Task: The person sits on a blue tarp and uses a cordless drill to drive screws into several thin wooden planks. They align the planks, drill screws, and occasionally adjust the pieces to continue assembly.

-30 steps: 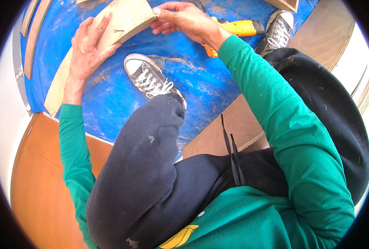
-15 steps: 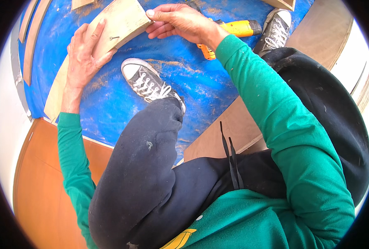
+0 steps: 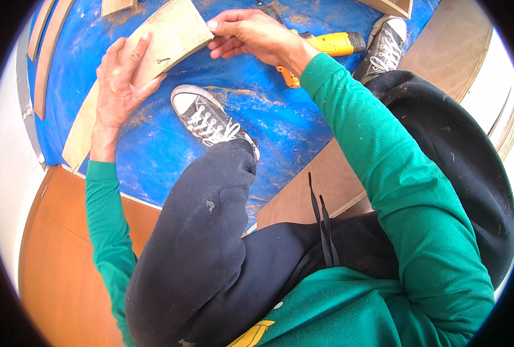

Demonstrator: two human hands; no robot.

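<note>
Board [image 3: 170, 37] sits upper left of frame, a pale wood piece with a curved edge, lying flat on the blue floor [image 3: 280, 127]. It runs diagonally from top centre down toward the left edge.

Left hand [image 3: 121, 81] lies flat on the board, fingers spread, palm pressing down; not wrapped round anything, just pinning it. Right hand [image 3: 248, 34] is at the board's upper right corner, fingers curled and pinched at the edge; whether it holds something small there, cannot tell. A screw [image 3: 163, 60] stands partly in the board, just beside the left fingertips.

Yellow drill [image 3: 320, 46] lies on the floor behind the right wrist, upper centre, untouched. Grey sneaker [image 3: 211, 118] is planted just below the board, the other sneaker [image 3: 384, 46] upper right. More wood strips [image 3: 46, 52] lie at far upper left.

Handling judgement: board looks thin, stiff and light, likely plywood; it should lift easily with one hand but will slide on the smooth floor unless pinned. Edges look raw, so splinters are possible. Best hold is by the long edges near the middle, or palm flat on top as now, staying clear of the protruding screw. The corner is the weakest place to lever from.
</note>
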